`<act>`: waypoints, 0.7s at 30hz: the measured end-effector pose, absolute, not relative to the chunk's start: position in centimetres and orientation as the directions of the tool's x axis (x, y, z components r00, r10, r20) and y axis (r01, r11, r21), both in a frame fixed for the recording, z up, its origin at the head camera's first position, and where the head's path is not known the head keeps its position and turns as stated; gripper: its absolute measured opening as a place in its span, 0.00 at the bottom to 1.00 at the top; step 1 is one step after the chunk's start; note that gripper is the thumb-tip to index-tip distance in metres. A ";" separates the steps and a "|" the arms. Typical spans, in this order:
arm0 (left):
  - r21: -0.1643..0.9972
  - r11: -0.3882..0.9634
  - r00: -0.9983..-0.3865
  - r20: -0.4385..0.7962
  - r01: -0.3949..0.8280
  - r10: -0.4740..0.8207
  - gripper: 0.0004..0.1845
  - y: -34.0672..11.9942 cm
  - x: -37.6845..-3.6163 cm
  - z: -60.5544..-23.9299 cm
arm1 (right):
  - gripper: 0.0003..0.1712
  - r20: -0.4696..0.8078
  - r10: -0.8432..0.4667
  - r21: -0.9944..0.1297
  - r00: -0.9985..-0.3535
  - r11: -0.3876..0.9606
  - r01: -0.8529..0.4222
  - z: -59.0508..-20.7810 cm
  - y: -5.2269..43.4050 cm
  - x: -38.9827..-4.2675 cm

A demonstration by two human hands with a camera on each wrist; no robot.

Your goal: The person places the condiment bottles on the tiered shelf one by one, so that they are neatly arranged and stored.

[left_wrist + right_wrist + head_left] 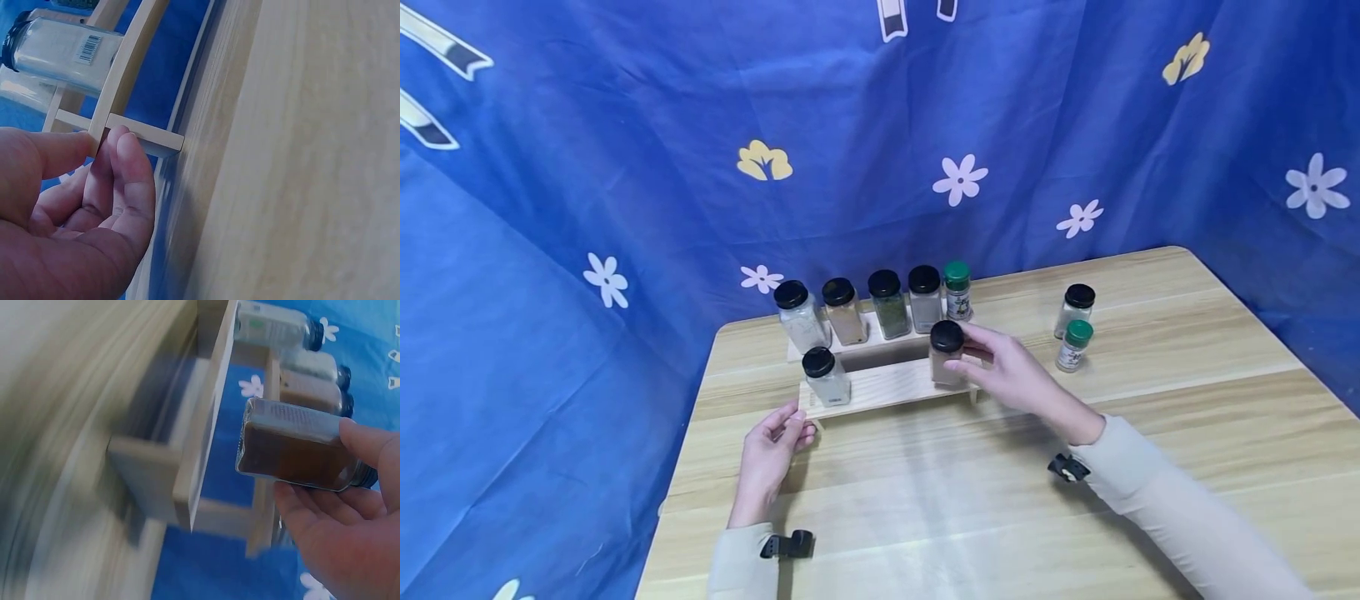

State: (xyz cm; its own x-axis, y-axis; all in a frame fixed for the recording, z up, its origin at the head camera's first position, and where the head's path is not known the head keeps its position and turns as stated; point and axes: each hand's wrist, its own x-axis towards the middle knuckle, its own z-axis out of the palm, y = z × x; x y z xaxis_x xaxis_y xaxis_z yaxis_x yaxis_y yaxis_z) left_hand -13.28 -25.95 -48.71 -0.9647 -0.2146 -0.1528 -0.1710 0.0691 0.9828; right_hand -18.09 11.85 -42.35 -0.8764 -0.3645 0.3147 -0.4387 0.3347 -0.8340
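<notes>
A wooden two-tier spice rack (883,387) stands on the table. My left hand (772,446) pinches the left end of its front shelf, thumb on one face and fingertips against the other in the left wrist view. Over the right part of that shelf, my right hand (1011,371) holds a square glass spice jar (294,447) with brown powder and a black lid. The right wrist view shows a gap between the jar's base and the shelf. At the front shelf's left end stands a clear black-lidded jar (830,387) with pale contents.
Along the back tier stand several black-lidded jars, among them one with green herbs (891,315), and a green-capped shaker (957,292). Right of the rack, another black-lidded jar (1077,308) and a green-capped shaker (1072,348) stand on the table (925,508). A blue curtain (850,192) hangs behind.
</notes>
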 end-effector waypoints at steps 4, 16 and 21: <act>0.983 0.070 -0.965 -0.149 -0.167 -0.217 0.22 -25.9 -13.3 -48.8 | 0.35 0.338 -0.409 -0.833 -0.847 0.288 -0.472 -42.8 9.7 -18.5; 0.985 0.067 -0.965 -0.144 -0.162 -0.220 0.23 -25.7 -13.2 -48.7 | 0.32 0.338 -0.497 -0.849 -0.799 0.206 -0.487 -43.5 4.4 -19.5; 0.982 0.068 -0.963 -0.155 -0.174 -0.221 0.22 -25.8 -13.2 -48.6 | 0.33 0.288 -0.525 -0.858 -0.801 0.231 -0.460 -43.1 2.8 -19.8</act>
State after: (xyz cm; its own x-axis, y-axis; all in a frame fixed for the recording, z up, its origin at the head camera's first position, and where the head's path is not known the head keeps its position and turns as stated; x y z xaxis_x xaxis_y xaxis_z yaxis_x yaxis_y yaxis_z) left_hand -13.20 -25.77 -48.57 -0.9629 -0.2205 -0.1555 -0.1742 0.0682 0.9823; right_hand -19.78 2.80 -43.09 -0.8009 -0.5250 0.2879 -0.4597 0.2310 -0.8575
